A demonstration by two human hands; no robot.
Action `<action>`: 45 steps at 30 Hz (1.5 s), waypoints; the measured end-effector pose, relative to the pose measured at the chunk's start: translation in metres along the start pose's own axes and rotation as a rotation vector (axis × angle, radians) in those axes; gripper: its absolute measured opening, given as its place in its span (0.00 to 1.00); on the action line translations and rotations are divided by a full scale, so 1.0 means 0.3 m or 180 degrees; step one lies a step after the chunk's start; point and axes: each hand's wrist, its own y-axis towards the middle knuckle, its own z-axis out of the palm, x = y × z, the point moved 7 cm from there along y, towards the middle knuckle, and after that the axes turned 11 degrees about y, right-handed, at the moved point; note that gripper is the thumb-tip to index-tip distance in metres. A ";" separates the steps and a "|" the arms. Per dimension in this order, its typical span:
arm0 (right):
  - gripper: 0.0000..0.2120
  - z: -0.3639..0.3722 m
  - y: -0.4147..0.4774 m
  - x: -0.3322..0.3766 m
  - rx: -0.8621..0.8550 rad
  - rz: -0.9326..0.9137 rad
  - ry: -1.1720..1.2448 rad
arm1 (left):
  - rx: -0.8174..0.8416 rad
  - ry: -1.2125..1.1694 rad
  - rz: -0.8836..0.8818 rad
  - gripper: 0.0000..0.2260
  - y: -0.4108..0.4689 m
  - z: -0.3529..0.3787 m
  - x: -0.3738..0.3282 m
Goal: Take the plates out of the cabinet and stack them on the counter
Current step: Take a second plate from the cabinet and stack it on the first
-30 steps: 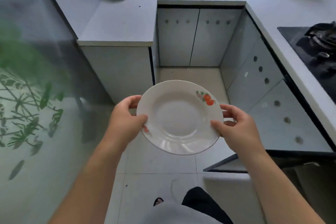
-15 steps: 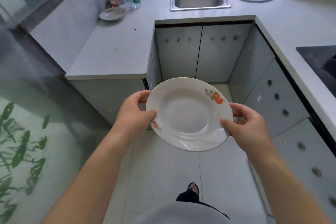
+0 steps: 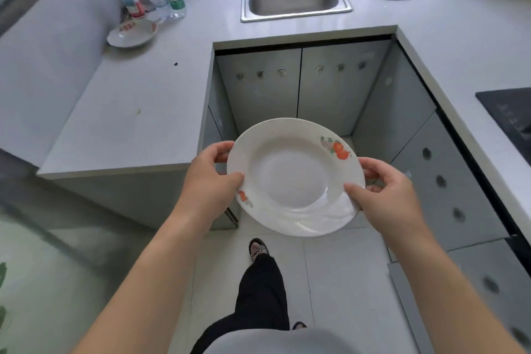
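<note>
Both hands, left hand (image 3: 211, 181) at nine o'clock and right hand (image 3: 382, 195) at three, grip a round, glossy white fruit-printed plate (image 3: 293, 178) by its rim.

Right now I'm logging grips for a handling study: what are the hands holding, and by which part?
Both hold one white plate by its rim: the left hand at its left edge, the right hand at its right edge, thumbs on top.
</note>
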 end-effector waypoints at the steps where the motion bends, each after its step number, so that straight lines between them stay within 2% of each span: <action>1: 0.17 0.012 0.056 0.008 -0.0010 0.0012 -0.0024 | 0.0031 -0.0042 -0.0019 0.22 0.059 0.012 -0.006; 12: 0.17 0.092 0.676 0.316 -0.0322 -0.0259 -0.0273 | 0.0345 -0.0284 0.0297 0.22 0.723 0.095 -0.341; 20: 0.19 0.081 1.027 0.343 -0.0314 -0.0071 -0.0299 | 0.0472 -0.0158 0.0122 0.22 1.026 0.228 -0.470; 26: 0.18 0.127 1.389 0.398 0.0098 -0.0009 -0.0418 | 0.0083 -0.0187 -0.0092 0.22 1.240 0.268 -0.562; 29: 0.19 0.162 1.552 0.454 0.0290 -0.0188 -0.0563 | -0.0089 -0.0151 -0.0207 0.20 1.340 0.272 -0.606; 33: 0.19 0.231 1.715 0.456 0.0548 -0.0139 -0.0686 | -0.0315 -0.0333 -0.0413 0.20 1.430 0.280 -0.593; 40: 0.17 0.535 1.865 0.467 0.1359 -0.0203 -0.1008 | -0.0894 -0.0590 -0.0952 0.20 1.501 0.152 -0.451; 45: 0.18 0.786 1.958 0.498 0.1531 -0.0257 -0.1076 | -0.1154 -0.0803 -0.1155 0.17 1.629 0.012 -0.365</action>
